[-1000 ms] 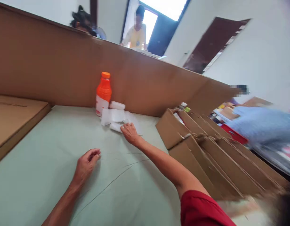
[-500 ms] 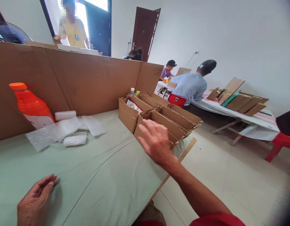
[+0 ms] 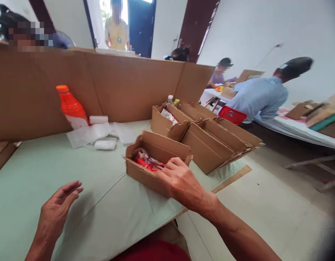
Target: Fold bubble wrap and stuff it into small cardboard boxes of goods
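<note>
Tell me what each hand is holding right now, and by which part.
The right hand grips the open cardboard box by its near right rim, fingers over the edge. The left hand is open above the table, holding nothing.

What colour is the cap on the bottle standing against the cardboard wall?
Orange, matching the bottle below it; the cap shows clearly in the head view.

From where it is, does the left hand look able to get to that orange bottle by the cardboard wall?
Probably yes. The left hand is open and holds nothing, and bare green tabletop lies between it and the orange bottle. Only bubble wrap lies beside the bottle, not across the path.
</note>
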`<state>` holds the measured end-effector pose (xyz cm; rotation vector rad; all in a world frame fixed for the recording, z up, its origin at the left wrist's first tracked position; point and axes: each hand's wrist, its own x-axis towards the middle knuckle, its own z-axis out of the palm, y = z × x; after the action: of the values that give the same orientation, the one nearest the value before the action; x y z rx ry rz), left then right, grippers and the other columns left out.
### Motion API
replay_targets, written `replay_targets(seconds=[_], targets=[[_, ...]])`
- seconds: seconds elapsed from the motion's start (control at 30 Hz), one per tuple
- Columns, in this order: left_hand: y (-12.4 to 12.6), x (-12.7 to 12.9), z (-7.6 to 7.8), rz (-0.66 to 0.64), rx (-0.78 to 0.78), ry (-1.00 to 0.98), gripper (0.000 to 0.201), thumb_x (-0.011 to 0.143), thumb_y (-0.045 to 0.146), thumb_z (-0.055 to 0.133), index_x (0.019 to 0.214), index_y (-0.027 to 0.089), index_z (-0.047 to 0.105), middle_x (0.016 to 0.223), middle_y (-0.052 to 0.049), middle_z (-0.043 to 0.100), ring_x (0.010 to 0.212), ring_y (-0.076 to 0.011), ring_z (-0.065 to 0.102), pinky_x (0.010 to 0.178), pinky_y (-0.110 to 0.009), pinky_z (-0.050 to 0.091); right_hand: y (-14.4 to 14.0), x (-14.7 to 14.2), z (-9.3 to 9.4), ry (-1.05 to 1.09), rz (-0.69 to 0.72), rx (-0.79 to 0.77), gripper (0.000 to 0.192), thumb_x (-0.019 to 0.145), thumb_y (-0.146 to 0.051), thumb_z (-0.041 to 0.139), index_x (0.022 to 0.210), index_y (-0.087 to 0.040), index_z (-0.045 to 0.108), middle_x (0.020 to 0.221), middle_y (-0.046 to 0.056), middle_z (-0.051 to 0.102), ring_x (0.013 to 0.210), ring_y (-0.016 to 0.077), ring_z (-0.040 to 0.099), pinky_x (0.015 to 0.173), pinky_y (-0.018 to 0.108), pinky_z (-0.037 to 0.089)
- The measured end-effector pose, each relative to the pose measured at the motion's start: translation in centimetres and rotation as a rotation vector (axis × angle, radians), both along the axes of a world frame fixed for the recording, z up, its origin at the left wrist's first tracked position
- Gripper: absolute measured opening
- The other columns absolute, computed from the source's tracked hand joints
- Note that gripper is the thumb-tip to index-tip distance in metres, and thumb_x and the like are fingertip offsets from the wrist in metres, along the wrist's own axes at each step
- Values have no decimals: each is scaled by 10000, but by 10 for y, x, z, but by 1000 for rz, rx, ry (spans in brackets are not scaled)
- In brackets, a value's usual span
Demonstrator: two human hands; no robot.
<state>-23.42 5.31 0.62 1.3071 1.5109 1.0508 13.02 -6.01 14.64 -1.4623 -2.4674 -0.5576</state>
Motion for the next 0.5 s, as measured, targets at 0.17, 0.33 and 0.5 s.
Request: replay_targets(seconds=[0.17,0.33,0.5], targets=[[-42,-14,17,80,110,-146,465,748,418,751,1164,213,707,1206,-92,728,1093,-289,694,959,-427,560,11,-27,8,412,422,65,223,970,-365,643,1061,-164,674,981,81,763,953,214,685,955,409,454],[-61,-33,21,104,153,-196,504,731,344,749,1215,208,702,1294,-99,694,1129,-291,669,1002,-408,535,15,2,-32,848,57,220,226,922,-215,646,1137,-255,699,1052,74,759,1003,251,705,898,450,545],[-56,-17,6,-33,77,-184,716,691,388,788,1353,183,610,1396,-141,632,1307,-337,576,1136,-436,445,0,5,-107,949,-231,-221,405,931,-331,611,1319,-216,622,1233,119,715,1003,234,719,821,363,605]])
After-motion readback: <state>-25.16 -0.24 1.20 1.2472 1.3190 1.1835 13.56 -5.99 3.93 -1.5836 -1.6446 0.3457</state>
